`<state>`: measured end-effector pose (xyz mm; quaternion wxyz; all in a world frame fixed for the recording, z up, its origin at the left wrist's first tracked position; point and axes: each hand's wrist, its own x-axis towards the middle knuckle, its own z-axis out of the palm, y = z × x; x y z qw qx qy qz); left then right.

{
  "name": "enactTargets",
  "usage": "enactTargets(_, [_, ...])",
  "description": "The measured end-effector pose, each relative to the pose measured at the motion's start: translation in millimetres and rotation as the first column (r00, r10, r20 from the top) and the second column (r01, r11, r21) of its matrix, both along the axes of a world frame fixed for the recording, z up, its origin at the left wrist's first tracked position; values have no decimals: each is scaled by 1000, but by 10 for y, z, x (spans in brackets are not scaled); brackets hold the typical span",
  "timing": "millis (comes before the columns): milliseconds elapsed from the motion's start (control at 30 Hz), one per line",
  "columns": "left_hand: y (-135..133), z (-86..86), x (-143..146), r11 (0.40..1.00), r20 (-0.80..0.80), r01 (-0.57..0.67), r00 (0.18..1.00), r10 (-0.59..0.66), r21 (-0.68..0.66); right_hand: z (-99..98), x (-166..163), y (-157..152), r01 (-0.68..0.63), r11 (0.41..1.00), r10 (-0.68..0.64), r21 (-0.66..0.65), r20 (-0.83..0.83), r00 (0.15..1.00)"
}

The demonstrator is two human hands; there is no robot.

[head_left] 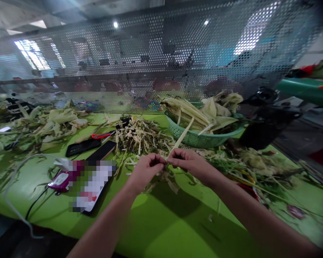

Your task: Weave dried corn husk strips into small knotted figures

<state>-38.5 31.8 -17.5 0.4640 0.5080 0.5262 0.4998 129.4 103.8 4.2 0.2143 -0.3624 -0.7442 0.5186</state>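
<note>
My left hand (pixel 148 167) and my right hand (pixel 187 160) meet over the green table (pixel 161 222), both pinched on a pale strip of corn husk (pixel 183 135). The strip runs up and to the right from my fingers toward a teal basket (pixel 204 139). Just behind my hands lies a heap of shredded husk strips (pixel 140 138). Loose scraps lie under my hands.
The teal basket holds whole husks. A phone (pixel 103 150) and a dark case (pixel 82 147) lie left of the heap, with red-handled scissors (pixel 102 135) behind them. More husks (pixel 56 120) are piled far left. A perforated metal screen (pixel 161 61) backs the table. Black objects (pixel 266 122) stand right.
</note>
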Motion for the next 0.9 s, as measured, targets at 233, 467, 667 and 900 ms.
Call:
enactTargets(233, [14, -32, 18, 1000, -39, -25, 999, 25, -12, -59, -61, -44, 55, 994, -59, -96, -46, 997])
enactTargets(467, [-7, -67, 48, 997, -96, -66, 993, 69, 39, -14, -90, -94, 74, 982, -88, -171, -79, 993])
enactTargets(667, [-8, -69, 49, 992, -173, -112, 977, 121, 62, -28, -86, -96, 88, 982, -102, -168, -71, 992])
enactTargets(900, [19, -66, -3, 997, 110, -76, 991, 75, 2, -13, -40, -36, 90, 996, -91, -18, -110, 990])
